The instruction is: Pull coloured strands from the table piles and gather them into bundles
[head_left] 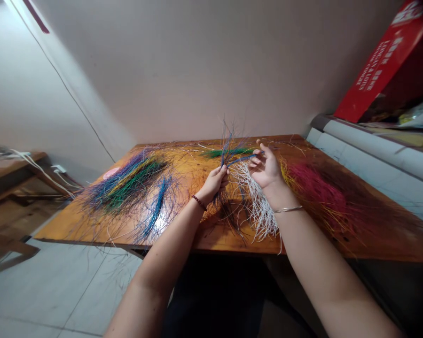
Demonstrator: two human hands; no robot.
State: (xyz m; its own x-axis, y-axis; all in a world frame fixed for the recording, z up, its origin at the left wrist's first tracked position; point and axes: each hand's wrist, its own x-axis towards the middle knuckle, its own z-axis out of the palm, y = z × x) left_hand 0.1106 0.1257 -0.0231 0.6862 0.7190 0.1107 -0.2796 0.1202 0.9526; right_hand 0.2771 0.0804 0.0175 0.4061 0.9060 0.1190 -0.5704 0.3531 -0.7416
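My left hand (215, 184) is closed around a bundle of thin blue strands (227, 146), whose loose ends fan out above the fist. Slightly higher and to the right, my right hand (265, 168) pinches some of the blue strands, drawn sideways from the bundle. Under the right hand and wrist lies a bunch of white strands (262, 211). Behind the hands is a small green bunch (215, 153). A blue bunch (158, 206) rests left of my left forearm. Whether the strands are wire or plastic, I cannot tell.
Blue, yellow and green strands (130, 183) cover the wooden table's (197, 234) left side. Pink strands (317, 185) with yellow ones lie at the right. A red box (377, 65) stands on a ledge to the right. Cables (44, 171) hang by a wooden bench at left.
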